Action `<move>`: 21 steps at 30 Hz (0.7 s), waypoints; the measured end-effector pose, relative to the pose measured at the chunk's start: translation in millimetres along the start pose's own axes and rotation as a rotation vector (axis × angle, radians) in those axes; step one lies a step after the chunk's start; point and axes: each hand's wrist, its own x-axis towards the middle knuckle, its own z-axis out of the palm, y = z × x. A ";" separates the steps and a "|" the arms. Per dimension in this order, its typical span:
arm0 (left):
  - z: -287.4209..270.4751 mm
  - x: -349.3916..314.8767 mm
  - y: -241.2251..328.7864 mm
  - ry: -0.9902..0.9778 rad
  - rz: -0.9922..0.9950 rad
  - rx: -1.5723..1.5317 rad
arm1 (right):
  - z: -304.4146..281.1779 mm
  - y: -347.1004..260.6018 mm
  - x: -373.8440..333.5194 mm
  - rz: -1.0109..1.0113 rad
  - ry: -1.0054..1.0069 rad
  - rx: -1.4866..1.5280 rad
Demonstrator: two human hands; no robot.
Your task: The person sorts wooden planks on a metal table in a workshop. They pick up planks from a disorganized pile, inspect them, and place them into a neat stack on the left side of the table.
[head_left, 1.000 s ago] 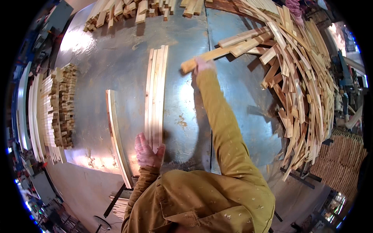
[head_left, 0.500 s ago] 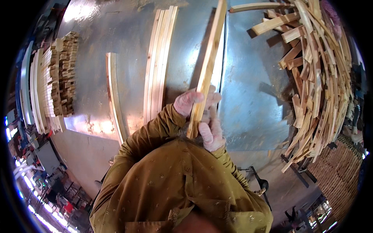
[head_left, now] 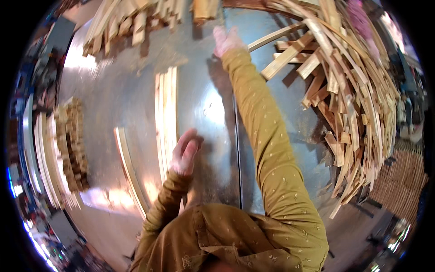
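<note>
My right hand [head_left: 227,41] reaches far across the metal table, its fingers stretched out and nothing visible in them. Just beyond it lie a few thick wooden strips [head_left: 204,10], cut off by the upper picture edge. A single wooden strip [head_left: 276,36] juts out from the heap to the right of that hand. My left hand [head_left: 184,154] hovers nearer to me, empty, its fingers loosely bent and apart. Beside it lies a row of several pale wooden strips [head_left: 166,109]. Farther left, one more strip [head_left: 129,167] rests alone on the table.
A large tangled heap of wooden strips [head_left: 358,104] covers the right side of the table [head_left: 208,68]. A neat stack of strips [head_left: 68,145] stands at the left edge, and loose pieces [head_left: 136,22] lie at the far left. A dark seam [head_left: 239,167] runs along the tabletop.
Both hands held a wooden strip close to my body; it is out of them now. My right arm has stretched far forward, my left hand has moved left, and the view has shifted forward.
</note>
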 end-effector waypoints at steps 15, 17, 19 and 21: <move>149.3 321.0 51.1 -0.245 -0.126 1.269 | -58.7 150.0 -55.1 0.365 0.006 0.452; 141.3 285.1 50.1 -0.414 -0.273 0.942 | -45.2 177.4 -103.4 0.297 0.035 0.660; 92.9 239.9 -10.4 -0.334 -0.345 -0.082 | -37.7 191.7 -148.9 0.293 0.064 0.954; 54.4 181.5 -32.0 -0.514 -0.500 -0.325 | -43.0 196.9 -195.0 0.381 0.098 1.331</move>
